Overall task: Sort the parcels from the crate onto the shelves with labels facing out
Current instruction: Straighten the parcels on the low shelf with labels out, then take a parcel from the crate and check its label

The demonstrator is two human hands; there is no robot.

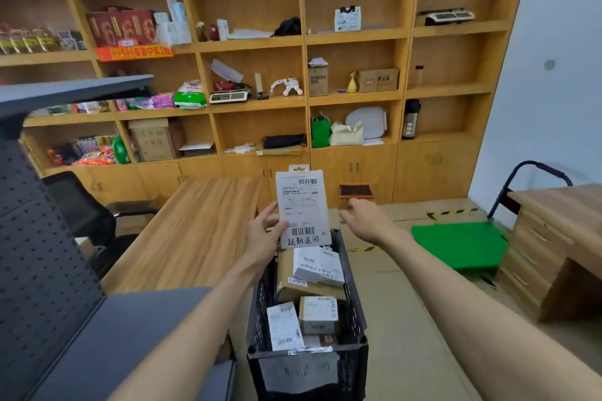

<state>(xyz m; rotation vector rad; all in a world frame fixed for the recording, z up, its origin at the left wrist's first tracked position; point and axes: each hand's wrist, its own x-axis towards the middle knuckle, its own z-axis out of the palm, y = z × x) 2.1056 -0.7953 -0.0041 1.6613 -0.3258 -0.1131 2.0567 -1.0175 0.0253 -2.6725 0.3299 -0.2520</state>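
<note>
The flat white parcel (pixel 303 208), pinched at its lower left edge by the left hand (pixel 264 234) (right hand (pixel 361 218) open, empty), looks light, stiff, easily carried edgewise

Office storeroom: far wall of wooden shelving (pixel 306 39) stocked with goods and weighing scales (pixel 228 96), wooden desks (pixel 192 234), office chair (pixel 84 221), green hand trolley (pixel 459 246).

The shelves (pixel 254 42) and table (pixel 195 231) look like smooth matt wood. The crate (pixel 353 290) is black perforated plastic, holding brown cardboard parcels (pixel 317 314) with white paper labels.
</note>
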